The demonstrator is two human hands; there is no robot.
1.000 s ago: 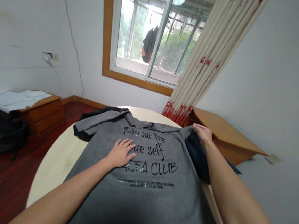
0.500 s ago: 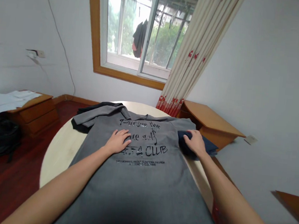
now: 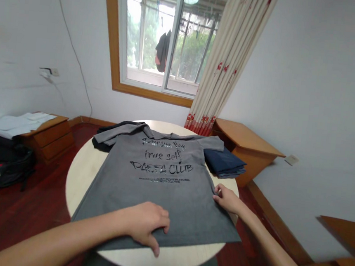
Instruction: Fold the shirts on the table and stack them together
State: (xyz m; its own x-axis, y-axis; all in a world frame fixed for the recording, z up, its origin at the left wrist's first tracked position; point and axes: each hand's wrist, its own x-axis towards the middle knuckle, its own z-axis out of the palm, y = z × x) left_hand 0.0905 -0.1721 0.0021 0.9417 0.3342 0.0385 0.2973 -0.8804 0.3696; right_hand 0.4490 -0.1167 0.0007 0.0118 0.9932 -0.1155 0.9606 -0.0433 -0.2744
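Note:
A grey T-shirt with black lettering lies flat, front up, on a round pale table. My left hand rests at the shirt's near hem, its fingers curled around the hem's edge. My right hand lies on the shirt's right side edge, fingers pinching the fabric there. Both arms reach in from the bottom of the view.
A folded dark blue garment sits on the table's right side, a black garment under the shirt's left sleeve. A wooden cabinet stands right, a low drawer unit and black bag left. Window and curtain behind.
Both hands have drawn back from the shirt's chest and shoulder to its near hem and right edge. The view has pulled back, showing the whole shirt.

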